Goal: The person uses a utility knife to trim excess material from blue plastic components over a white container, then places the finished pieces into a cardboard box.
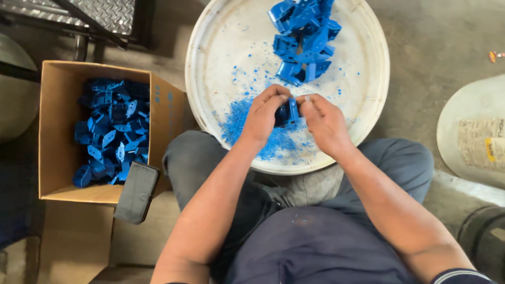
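Blue plastic part (287, 112): centre of frame, pinched between left hand (263, 117) and right hand (324, 122), fingers of both curled narrow around it. Round white tray (210, 79): beneath, strewn with blue shavings (239, 118) (heap of parts (305, 39) at top). Cardboard box (58, 158): left, holding more parts.

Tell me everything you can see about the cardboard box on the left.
The cardboard box is plain brown corrugated card, open at the top with its flaps folded out. It sits on the floor to the left of the person's knee, beside the white round tray. Inside lies a loose heap of small blue plastic parts, filling it only partway. A black wallet-style phone case rests against its near right corner. Neither hand touches it.
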